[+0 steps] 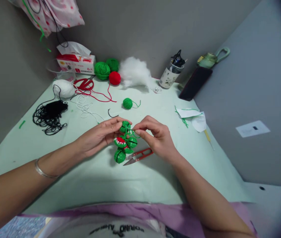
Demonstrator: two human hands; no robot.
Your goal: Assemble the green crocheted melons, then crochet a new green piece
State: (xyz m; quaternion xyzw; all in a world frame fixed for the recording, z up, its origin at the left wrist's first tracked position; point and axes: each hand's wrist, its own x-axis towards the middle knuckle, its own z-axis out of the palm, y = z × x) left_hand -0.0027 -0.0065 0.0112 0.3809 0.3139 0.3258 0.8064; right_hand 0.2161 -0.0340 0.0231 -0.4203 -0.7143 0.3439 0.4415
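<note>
A cluster of small crocheted watermelons (120,155), round green balls with black stripes and red slices edged in white, hangs from my left hand (105,134). The thumb and fingers of that hand pinch the uppermost green ball (125,126). My right hand (156,134) is closed just to the right, its thumb and forefinger pinching green yarn (133,133) that runs to the cluster. Whether a needle is also in that pinch is too small to tell. Thread snips (142,154) with red handles lie beneath the right hand, blades pointing left.
Along the back stand a tissue box (81,62), green and red yarn balls (115,78), white stuffing (135,72), a pen holder (169,76) and a phone (196,82). Left are red scissors (84,84) and tangled black yarn (50,115). A yellow-handled hook (207,135) lies right.
</note>
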